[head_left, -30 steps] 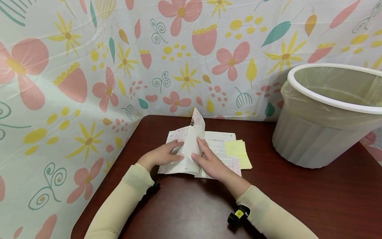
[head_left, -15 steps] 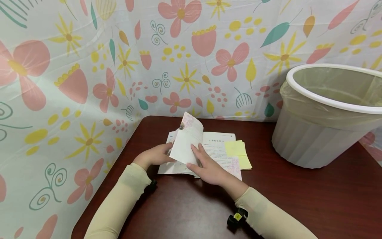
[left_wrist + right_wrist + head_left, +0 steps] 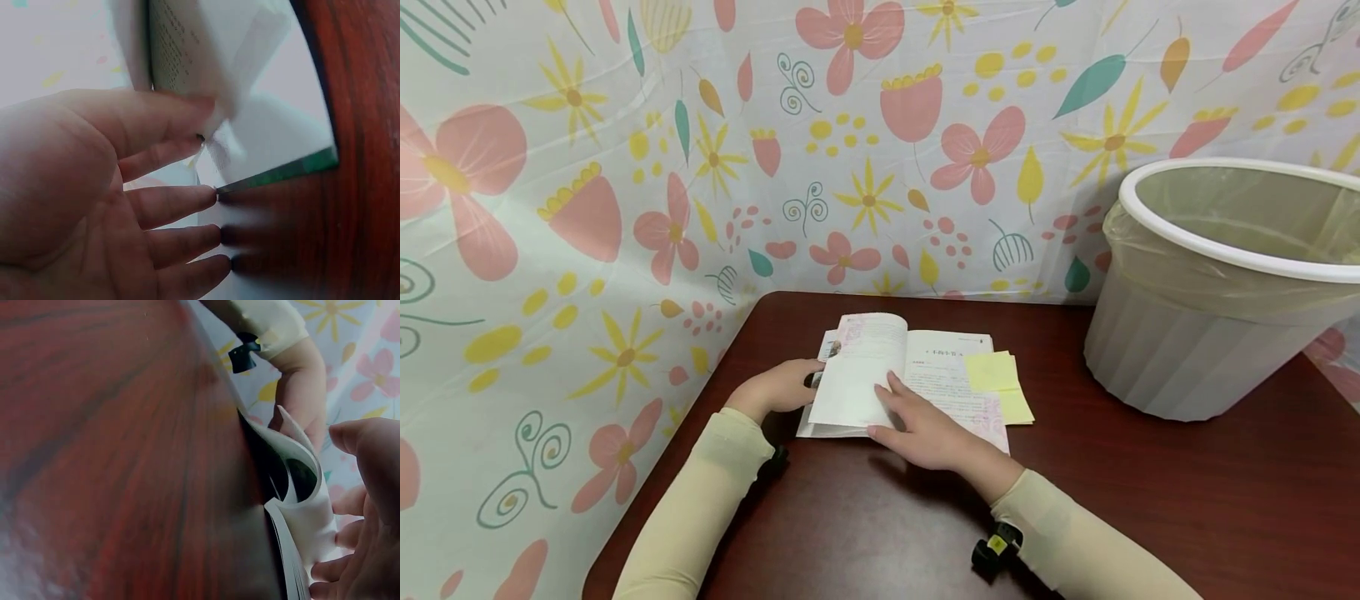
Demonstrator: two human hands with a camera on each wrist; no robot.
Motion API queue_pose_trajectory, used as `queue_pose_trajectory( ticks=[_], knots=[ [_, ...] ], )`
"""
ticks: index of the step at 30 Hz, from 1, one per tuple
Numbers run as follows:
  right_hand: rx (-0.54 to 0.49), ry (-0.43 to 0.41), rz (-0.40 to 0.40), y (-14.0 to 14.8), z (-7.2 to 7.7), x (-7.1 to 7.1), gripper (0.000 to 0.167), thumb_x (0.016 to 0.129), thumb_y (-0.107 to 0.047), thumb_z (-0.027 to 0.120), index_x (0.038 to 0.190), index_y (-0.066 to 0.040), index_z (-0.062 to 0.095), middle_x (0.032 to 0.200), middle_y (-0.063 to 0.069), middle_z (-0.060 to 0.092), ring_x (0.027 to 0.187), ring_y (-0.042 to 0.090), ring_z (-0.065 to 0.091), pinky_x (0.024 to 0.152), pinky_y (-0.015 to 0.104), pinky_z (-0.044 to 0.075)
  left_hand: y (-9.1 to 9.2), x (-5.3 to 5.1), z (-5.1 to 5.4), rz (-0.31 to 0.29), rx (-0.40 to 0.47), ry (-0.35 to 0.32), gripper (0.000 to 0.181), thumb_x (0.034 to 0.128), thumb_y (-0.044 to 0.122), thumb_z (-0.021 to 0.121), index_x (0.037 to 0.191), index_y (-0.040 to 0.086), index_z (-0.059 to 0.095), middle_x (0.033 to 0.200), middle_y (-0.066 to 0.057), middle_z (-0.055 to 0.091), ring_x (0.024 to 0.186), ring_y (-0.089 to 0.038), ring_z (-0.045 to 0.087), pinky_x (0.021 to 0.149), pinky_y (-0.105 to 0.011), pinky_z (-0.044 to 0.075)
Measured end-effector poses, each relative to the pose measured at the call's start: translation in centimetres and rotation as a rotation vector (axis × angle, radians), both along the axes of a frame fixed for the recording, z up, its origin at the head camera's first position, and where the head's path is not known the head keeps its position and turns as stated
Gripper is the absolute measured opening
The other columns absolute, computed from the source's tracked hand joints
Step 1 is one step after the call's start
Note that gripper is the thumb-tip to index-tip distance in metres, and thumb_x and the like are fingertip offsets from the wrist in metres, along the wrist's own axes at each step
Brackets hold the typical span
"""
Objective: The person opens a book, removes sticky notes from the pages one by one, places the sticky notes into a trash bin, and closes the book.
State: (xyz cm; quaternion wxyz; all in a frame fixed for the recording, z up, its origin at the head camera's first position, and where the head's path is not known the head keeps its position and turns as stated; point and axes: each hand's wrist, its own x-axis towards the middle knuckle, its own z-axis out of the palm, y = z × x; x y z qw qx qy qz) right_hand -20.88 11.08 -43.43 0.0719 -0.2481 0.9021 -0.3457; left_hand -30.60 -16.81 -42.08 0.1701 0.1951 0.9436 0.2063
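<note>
Book lies open, right hand relaxed on it (left hand at its edge, grip unclear).

Plain cream sleeves fit closely along both forearms: the left sleeve at lower left of the head view, the right sleeve at lower right. Each ends at the wrist in a slightly uneven cuff, with a faint greenish-grey patch just behind it. The left grip and right grip are bare. Under each cuff sits a black wrist device, angular on the left; the right one bears a yellow label.
</note>
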Motion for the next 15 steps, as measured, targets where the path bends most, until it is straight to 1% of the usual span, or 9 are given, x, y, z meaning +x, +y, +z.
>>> queue_pose_trajectory(
  ticks=[2,4,7,11,15],
  knots=[
    [0.015,0.018,0.015,0.10,0.02,-0.04,0.076,0.101,-0.052,0.057,0.160,-0.010,0.036,0.173,0.014,0.015,0.159,0.033,0.022,0.126,0.053,0.026,-0.03,0.07,0.14,0.012,-0.019,0.001,0.058,0.1004,0.018,0.058,0.156,0.010,0.045,0.159,-0.013,0.047,0.149,-0.034,0.042,0.119,-0.054,0.038],
    [0.032,0.044,0.035,0.16,-0.01,-0.12,0.074,0.101,-0.050,0.058,0.159,-0.009,0.038,0.172,0.016,0.017,0.158,0.035,0.024,0.126,0.053,0.027,0.05,0.11,0.25,0.024,-0.029,0.006,0.055,0.1008,0.015,0.052,0.155,0.009,0.046,0.158,-0.014,0.048,0.148,-0.033,0.043,0.119,-0.053,0.038],
    [0.055,0.075,0.059,0.24,-0.16,-0.30,0.072,0.101,-0.049,0.058,0.158,-0.009,0.041,0.171,0.016,0.019,0.157,0.037,0.026,0.123,0.062,0.027,0.12,0.08,0.36,0.041,-0.032,0.014,0.054,0.0990,0.010,0.046,0.153,0.007,0.049,0.156,-0.015,0.050,0.145,-0.032,0.046,0.119,-0.053,0.038],
    [0.091,0.082,0.088,0.44,-0.38,-0.58,0.071,0.101,-0.050,0.059,0.158,-0.012,0.043,0.171,0.013,0.022,0.156,0.043,0.027,0.116,0.076,0.023,0.22,0.07,0.42,0.068,-0.020,0.014,0.053,0.0996,0.013,0.046,0.151,0.005,0.051,0.155,-0.017,0.051,0.143,-0.033,0.048,0.118,-0.053,0.040],
    [0.142,0.082,0.141,0.63,-0.46,-0.73,0.070,0.100,-0.051,0.060,0.157,-0.015,0.044,0.171,0.010,0.023,0.152,0.052,0.028,0.114,0.080,0.021,0.41,0.27,0.57,0.097,0.000,0.024,0.051,0.1037,0.018,0.045,0.152,0.005,0.050,0.156,-0.017,0.050,0.144,-0.034,0.047,0.118,-0.053,0.040]
  ],
)
